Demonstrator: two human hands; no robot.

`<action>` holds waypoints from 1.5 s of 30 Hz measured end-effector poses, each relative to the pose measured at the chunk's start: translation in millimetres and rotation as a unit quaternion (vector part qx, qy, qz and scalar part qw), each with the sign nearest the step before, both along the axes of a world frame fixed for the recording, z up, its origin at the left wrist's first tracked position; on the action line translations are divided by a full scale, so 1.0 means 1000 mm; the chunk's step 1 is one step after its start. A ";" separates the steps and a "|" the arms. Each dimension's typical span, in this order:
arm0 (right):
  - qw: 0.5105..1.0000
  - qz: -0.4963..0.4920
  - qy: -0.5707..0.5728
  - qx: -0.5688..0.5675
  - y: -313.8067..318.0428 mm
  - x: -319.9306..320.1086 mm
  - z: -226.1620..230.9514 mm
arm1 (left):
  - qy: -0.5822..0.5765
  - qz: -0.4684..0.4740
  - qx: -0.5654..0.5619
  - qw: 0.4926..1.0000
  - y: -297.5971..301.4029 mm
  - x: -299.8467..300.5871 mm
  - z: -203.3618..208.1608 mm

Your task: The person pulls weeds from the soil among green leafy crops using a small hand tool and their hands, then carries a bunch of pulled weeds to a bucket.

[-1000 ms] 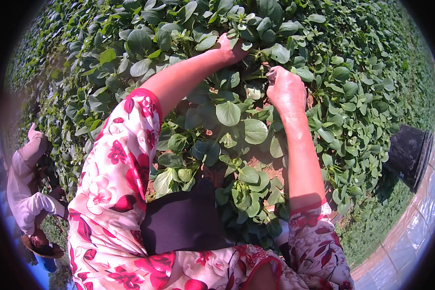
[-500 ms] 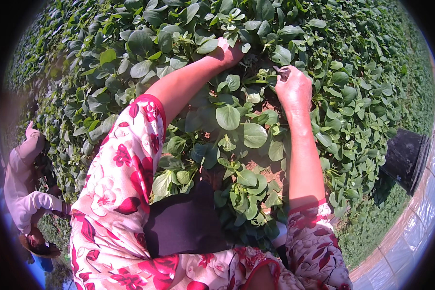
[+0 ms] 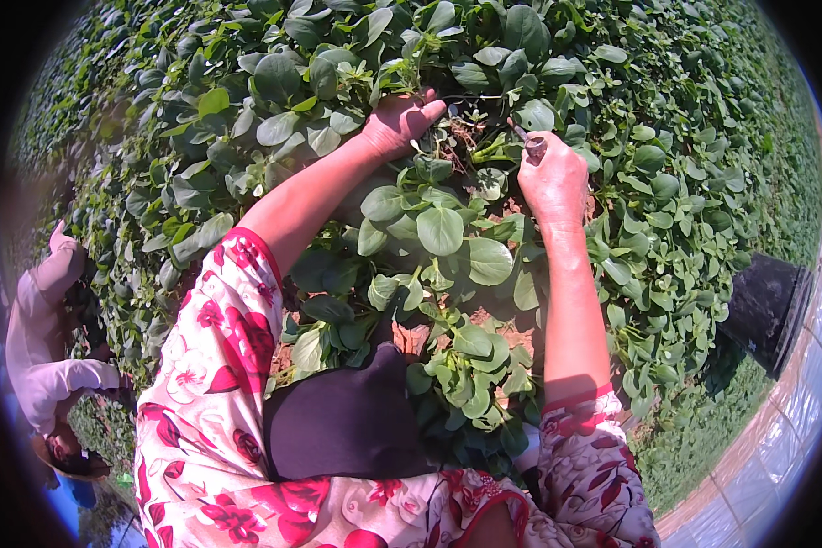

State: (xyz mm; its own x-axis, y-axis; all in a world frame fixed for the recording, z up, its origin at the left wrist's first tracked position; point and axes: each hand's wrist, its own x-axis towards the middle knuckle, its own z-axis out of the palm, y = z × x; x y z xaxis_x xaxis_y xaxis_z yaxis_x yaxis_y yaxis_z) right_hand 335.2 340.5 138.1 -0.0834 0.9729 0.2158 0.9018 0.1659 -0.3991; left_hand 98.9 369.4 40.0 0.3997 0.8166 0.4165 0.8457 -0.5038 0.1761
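My left hand [image 3: 404, 123] is low among broad-leaved green plants, palm partly turned up and thumb stretched out. Its fingers curl around a small-leaved plant [image 3: 413, 66], partly hidden by leaves. Beside the thumb lies a tangle of pale stems and brown roots [image 3: 466, 137]. My right hand [image 3: 555, 178] is closed in a fist around a small dark-handled tool [image 3: 536, 151]; its narrow tip points up and left toward the roots, and its full shape is hidden. A round-leaved plant [image 3: 440, 230] grows between my forearms.
Dense leafy plants surround both hands, with reddish soil [image 3: 519, 336] showing between some. A black plastic container [image 3: 765, 301] lies tilted at the right, near translucent sheeting [image 3: 776, 447]. Another person [image 3: 50, 310] in a pale long-sleeved top works at the far left.
My left hand has moved left and down out of the leaves, the small-leaved plant shifting with it. The roots now show. My right hand has shifted slightly down, still gripping the tool.
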 end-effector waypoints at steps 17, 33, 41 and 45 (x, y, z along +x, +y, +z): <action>0.998 -0.031 -0.011 -0.059 0.014 -0.024 0.014 | 0.176 -0.016 -0.141 0.974 0.053 0.028 0.035; 0.991 -0.090 -0.035 -0.093 0.048 -0.060 0.018 | -0.060 0.100 0.014 0.993 0.113 0.049 -0.025; 0.962 0.185 -0.201 0.022 0.032 -0.003 -0.049 | -0.052 0.124 -0.124 0.983 0.064 0.047 0.013; 0.994 0.093 -0.054 -0.009 0.025 -0.011 -0.020 | -0.040 0.080 -0.166 0.982 0.015 0.022 0.025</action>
State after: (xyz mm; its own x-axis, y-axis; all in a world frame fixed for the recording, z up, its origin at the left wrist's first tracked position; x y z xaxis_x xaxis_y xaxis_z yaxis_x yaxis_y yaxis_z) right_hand 324.1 365.1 118.4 -0.2842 0.9419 0.1787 0.8942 0.3277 -0.3051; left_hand 120.9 384.8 64.8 0.2314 0.9626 0.1407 0.8862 -0.2683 0.3777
